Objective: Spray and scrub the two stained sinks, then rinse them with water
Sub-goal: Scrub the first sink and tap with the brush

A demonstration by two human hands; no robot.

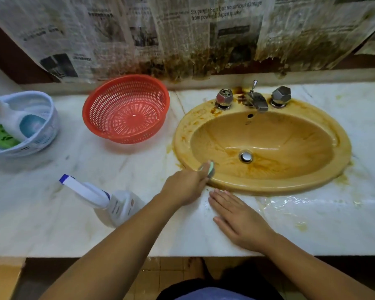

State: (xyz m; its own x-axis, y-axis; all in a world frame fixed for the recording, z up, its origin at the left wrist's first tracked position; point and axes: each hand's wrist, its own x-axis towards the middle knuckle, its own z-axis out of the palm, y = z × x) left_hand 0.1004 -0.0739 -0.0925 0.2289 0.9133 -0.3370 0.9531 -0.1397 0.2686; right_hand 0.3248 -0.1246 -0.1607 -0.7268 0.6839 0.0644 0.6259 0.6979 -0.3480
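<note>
The left hand [183, 187] grips a sponge [208, 168] on the sink [290, 187] rim to scrub. The right hand [238, 215] lies flat before the sink, maybe for balance.

Head view, steeply down, close over sink [262, 187]

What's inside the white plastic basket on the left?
A white bottle with a blue label lies in the white plastic basket, beside a green packet. Anything beneath them is covered.
</note>
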